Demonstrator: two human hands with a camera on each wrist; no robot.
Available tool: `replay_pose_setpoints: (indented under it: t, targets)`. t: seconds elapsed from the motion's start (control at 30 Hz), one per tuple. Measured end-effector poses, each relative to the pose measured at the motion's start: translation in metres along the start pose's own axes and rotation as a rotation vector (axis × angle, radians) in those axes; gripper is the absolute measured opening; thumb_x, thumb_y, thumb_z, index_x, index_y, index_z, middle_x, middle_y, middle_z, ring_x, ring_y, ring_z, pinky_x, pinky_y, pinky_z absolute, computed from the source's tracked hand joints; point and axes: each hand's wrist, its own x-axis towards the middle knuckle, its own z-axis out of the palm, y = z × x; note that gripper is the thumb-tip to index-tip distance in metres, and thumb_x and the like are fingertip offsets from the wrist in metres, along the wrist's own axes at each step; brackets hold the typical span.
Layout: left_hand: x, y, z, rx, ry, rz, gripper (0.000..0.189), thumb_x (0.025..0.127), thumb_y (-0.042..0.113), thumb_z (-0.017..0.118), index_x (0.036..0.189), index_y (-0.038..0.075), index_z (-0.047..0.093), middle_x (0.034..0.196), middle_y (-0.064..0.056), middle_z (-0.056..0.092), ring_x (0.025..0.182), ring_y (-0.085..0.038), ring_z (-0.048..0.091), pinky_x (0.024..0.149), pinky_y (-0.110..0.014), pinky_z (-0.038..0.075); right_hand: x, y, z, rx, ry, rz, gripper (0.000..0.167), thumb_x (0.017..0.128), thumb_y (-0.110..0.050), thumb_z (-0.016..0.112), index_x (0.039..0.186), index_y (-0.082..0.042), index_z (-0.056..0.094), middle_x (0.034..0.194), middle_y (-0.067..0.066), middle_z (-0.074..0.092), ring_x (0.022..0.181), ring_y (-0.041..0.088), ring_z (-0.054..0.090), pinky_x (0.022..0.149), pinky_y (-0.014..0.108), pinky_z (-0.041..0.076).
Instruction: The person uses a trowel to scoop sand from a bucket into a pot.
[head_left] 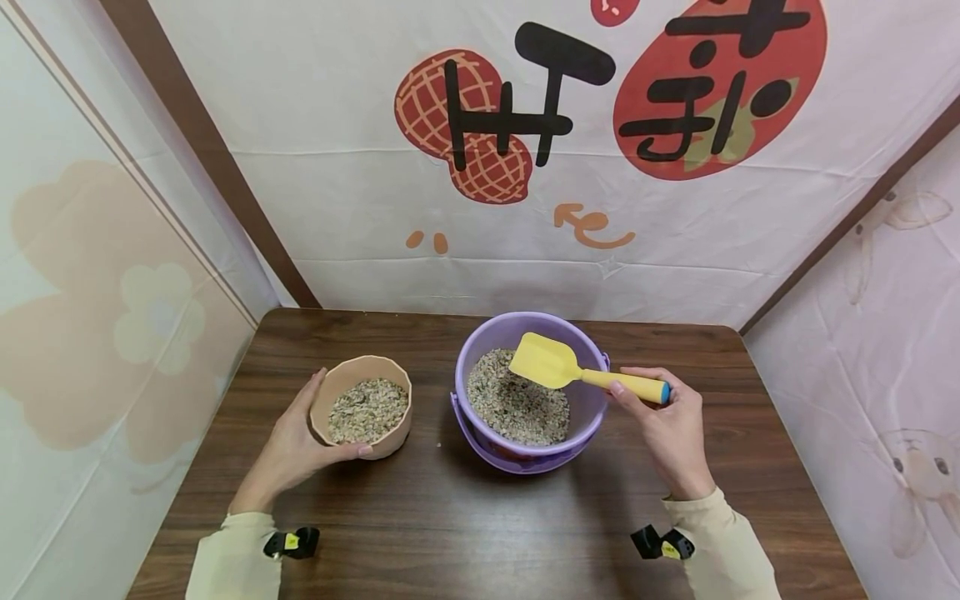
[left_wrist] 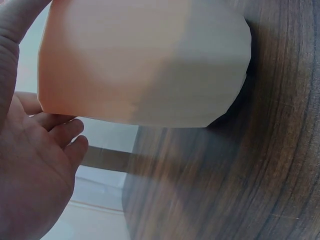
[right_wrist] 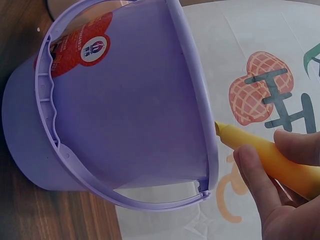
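Note:
In the head view, my left hand (head_left: 296, 446) grips a peach-coloured pot (head_left: 392, 442) with a faceted wall, thumb at the front and fingers round the far left side. Coarse grey-beige gravel (head_left: 367, 410) partly fills the pot. My right hand (head_left: 671, 429) holds the handle of a yellow toy shovel (head_left: 546, 362), its blade over the mouth of a purple bucket (head_left: 467, 417). The blade looks bare. More gravel (head_left: 517, 412) lies in the bucket. The right wrist view shows the shovel's handle (right_wrist: 260, 150) between thumb and fingers, with the blade hidden behind the bucket's rim.
Pot and bucket stand apart on a dark wooden table (head_left: 450, 533). The bucket's purple handle (right_wrist: 90, 185) hangs down along its near side. Printed white cloth (head_left: 337, 208) hangs behind the table, with more cloth at both sides. A tiny crumb lies between the containers.

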Motion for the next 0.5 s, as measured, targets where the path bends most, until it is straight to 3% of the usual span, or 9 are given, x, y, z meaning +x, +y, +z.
replay_pose_setpoints:
  t: [0.23, 0.37, 0.5]
  targets:
    - [0.005, 0.015, 0.0, 0.042, 0.004, 0.036, 0.142, 0.062, 0.054, 0.095, 0.165, 0.019, 0.005, 0.167, -0.02, 0.01, 0.147, -0.05, 0.021, 0.108, -0.073, 0.028, -0.001, 0.0, 0.0, -0.016, -0.002, 0.008, 0.032, 0.086, -0.004, 0.081, 0.114, 0.007, 0.069, 0.101, 0.014, 0.071, 0.087, 0.02, 0.073, 0.079, 0.031, 0.06]
    - [0.011, 0.034, 0.004, 0.017, 0.002, 0.083, 0.14, 0.061, 0.054, 0.095, 0.165, 0.026, 0.005, 0.169, -0.013, 0.008, 0.149, -0.047, 0.02, 0.109, -0.072, 0.028, -0.001, -0.001, 0.0, -0.025, -0.002, 0.016, 0.033, 0.086, -0.005, 0.081, 0.114, 0.007, 0.069, 0.102, 0.014, 0.071, 0.088, 0.02, 0.072, 0.078, 0.03, 0.06]
    - [0.019, 0.059, 0.015, -0.026, -0.018, 0.167, 0.139, 0.06, 0.049, 0.097, 0.165, 0.026, 0.009, 0.168, -0.014, 0.011, 0.15, -0.042, 0.019, 0.112, -0.068, 0.027, 0.0, 0.0, 0.0, -0.03, 0.0, 0.016, 0.033, 0.086, -0.006, 0.082, 0.114, 0.007, 0.07, 0.102, 0.014, 0.071, 0.088, 0.019, 0.072, 0.077, 0.028, 0.06]
